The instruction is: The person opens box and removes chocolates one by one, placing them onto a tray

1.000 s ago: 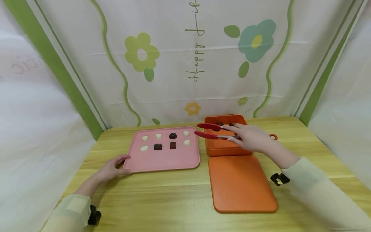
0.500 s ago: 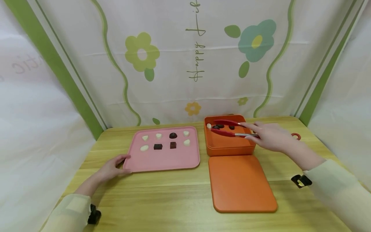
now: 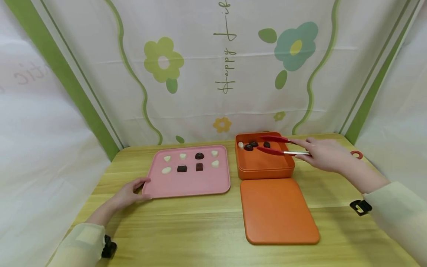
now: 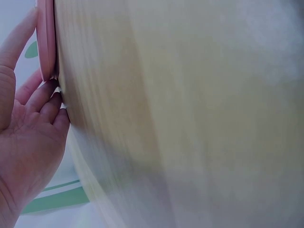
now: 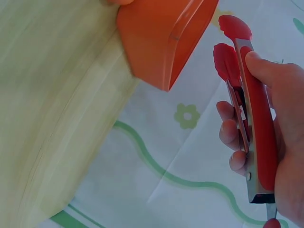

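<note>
Left hand (image 3: 128, 193): reaching forward with thumb and fingers spread, touching pink tray (image 3: 188, 184) at near-left corner
Right hand (image 3: 323, 154): outstretched, back upward, gripping red tongs (image 3: 272, 151)
Tongs: held with tips parted over orange box (image 3: 265, 173)

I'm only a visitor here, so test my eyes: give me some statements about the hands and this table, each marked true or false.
1. The right hand holds tongs. True.
2. The orange lid covers the orange box. False: it lies on the table, in front of the box.
3. The left hand touches the pink tray. True.
4. All pieces on the tray are white. False: there are dark pieces too.
5. A white piece lies in the box. True.
</note>
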Demonstrator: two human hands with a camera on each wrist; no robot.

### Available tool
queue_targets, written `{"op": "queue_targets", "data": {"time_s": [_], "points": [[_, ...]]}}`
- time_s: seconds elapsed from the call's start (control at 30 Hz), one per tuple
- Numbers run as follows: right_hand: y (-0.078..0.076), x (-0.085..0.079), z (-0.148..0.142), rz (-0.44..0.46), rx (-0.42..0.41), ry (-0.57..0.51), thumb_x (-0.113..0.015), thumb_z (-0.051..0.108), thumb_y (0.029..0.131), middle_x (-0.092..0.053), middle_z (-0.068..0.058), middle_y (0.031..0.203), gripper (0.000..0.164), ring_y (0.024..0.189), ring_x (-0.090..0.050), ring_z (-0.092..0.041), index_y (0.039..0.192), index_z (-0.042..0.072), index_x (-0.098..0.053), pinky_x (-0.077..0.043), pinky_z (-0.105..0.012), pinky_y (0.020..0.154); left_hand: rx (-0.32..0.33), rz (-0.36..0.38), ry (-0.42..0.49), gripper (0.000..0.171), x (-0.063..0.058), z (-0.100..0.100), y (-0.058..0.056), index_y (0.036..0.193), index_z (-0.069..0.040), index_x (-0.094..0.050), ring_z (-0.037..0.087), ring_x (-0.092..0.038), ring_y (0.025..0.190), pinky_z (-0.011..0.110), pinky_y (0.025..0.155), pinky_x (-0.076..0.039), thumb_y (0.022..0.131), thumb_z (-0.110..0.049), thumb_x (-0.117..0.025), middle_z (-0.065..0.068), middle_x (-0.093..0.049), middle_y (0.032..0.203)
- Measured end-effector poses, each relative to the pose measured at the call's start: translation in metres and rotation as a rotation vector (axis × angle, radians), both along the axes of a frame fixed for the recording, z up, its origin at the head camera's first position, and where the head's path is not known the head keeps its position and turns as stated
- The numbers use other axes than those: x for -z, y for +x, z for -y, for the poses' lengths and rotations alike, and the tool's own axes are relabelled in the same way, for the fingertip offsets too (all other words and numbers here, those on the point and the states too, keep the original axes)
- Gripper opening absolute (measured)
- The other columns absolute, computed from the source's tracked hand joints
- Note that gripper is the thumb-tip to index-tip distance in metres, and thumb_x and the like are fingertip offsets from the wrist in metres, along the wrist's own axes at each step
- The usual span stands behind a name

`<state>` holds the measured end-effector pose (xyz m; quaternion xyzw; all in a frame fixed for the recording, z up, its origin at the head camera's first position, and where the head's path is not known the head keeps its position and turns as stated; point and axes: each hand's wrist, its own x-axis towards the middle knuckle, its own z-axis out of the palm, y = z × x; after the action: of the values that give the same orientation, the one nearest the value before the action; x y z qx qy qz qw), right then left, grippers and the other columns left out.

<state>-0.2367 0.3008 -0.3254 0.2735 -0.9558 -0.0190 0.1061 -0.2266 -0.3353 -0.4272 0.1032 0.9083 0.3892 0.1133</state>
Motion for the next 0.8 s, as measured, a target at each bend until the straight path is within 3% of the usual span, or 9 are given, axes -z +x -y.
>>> {"op": "queue_targets", "data": {"time_s": [0.13,0.53,0.8], "points": [[-0.004,0.002,-0.004,-0.025,-0.015,0.023,-0.07,0.035,0.09,-0.049,-0.001,0.075,0.055,0.046,-0.034,-0.01,0.138,0.013,-0.055,-0.03,-0.029,0.041,0.001,-0.002,0.005,0.074,0.001,0.002,0.0,0.139,0.007,-0.044,0.045,-0.028,0.138,0.056,0.108,-0.026,0.084,-0.028,-0.078,0.029,-0.037,0.146],[-0.024,0.01,-0.001,0.014,0.014,0.064,-0.07,0.032,0.09,-0.047,-0.003,0.07,0.054,0.046,-0.037,-0.013,0.137,0.011,-0.056,-0.033,-0.03,0.04,0.001,0.01,-0.001,0.076,0.002,0.002,-0.001,0.14,0.006,-0.043,0.044,-0.026,0.139,0.055,0.109,-0.025,0.084,-0.031,-0.078,0.029,-0.036,0.147],[-0.038,0.014,0.009,0.066,0.047,0.088,-0.071,0.03,0.089,-0.054,-0.007,0.074,0.054,0.055,-0.05,-0.018,0.137,0.008,-0.056,-0.043,-0.034,0.045,-0.002,0.011,-0.009,0.077,0.002,0.001,0.001,0.14,0.007,-0.043,0.045,-0.026,0.138,0.055,0.109,-0.025,0.084,-0.032,-0.078,0.029,-0.036,0.147]]}}
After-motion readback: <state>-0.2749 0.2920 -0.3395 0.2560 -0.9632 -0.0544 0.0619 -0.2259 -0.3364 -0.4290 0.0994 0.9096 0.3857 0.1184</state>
